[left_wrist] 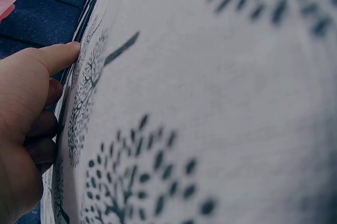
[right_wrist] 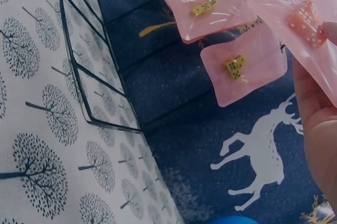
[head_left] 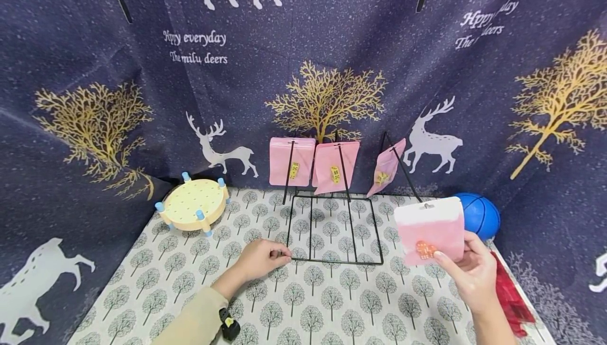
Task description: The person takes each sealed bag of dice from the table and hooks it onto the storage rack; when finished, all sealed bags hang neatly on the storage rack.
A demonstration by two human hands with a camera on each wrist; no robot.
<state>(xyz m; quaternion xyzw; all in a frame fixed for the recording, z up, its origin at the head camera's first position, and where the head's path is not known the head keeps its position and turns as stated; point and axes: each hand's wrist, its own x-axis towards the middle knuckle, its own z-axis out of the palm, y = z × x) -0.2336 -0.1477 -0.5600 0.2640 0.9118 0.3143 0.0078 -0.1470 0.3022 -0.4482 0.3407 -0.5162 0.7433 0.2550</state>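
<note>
My right hand [head_left: 474, 276] pinches a pink-and-clear plastic pouch [head_left: 429, 224] with orange dice [right_wrist: 308, 24] inside, thumb in front and fingers behind. The pouch's hang hole is at the tip of the rightmost hook [head_left: 407, 168] of a black wire rack [head_left: 332, 262]. My left hand [head_left: 261, 258] grips the rack's near left corner with its fingertips. Similar pink pouches with yellow dice hang on the rack: one at left [head_left: 280, 163], one in the middle [head_left: 348, 163] and one turned sideways at right [head_left: 391, 168], on the same hook.
A cream round stand with blue-tipped legs [head_left: 194, 205] is at the left back. A blue ball [head_left: 481, 216] sits at the right back, beyond my right hand. Something red [head_left: 509, 292] lies along the right edge. A dark blue curtain [head_left: 308, 29] closes off the back.
</note>
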